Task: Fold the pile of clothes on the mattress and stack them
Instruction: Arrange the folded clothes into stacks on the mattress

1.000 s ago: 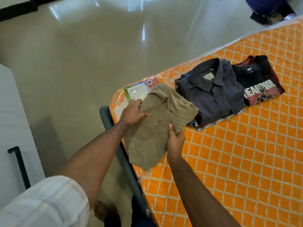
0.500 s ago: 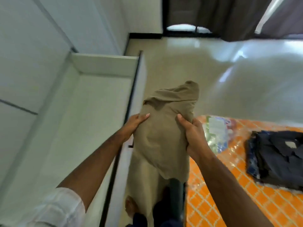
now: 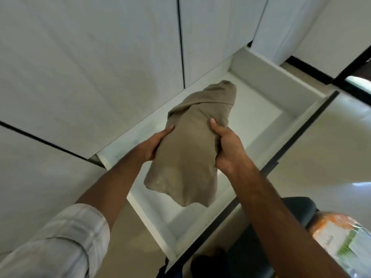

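1. Change of view: half a second ago the open white drawer lay at the left, with the orange mattress and a folded dark shirt at the right. Now the drawer point(image 3: 267, 125) fills the centre, and only a plastic-wrapped corner of the mattress point(image 3: 339, 233) shows at the lower right. The dark shirt is out of frame.
2. Khaki garment point(image 3: 192, 149): a loosely folded bundle, held in the air over the middle of the drawer's interior. One second ago it was at the mattress's near-left corner.
3. Left hand point(image 3: 153, 145): its position on the bundle is as before. The palm is against the bundle's left side, with the thumb on top. The fingers are hidden underneath.
4. Right hand point(image 3: 226, 147): grips the right side, with the thumb on top and the fingers curled under the cloth.
5. Drawer contents: the visible white floor of the drawer holds no items. The bundle and the arms hide the central part.
6. Surroundings: white cabinet fronts point(image 3: 90, 67) lie above and to the left of the drawer. A rolled white sleeve point(image 3: 66, 239) covers the left upper arm.
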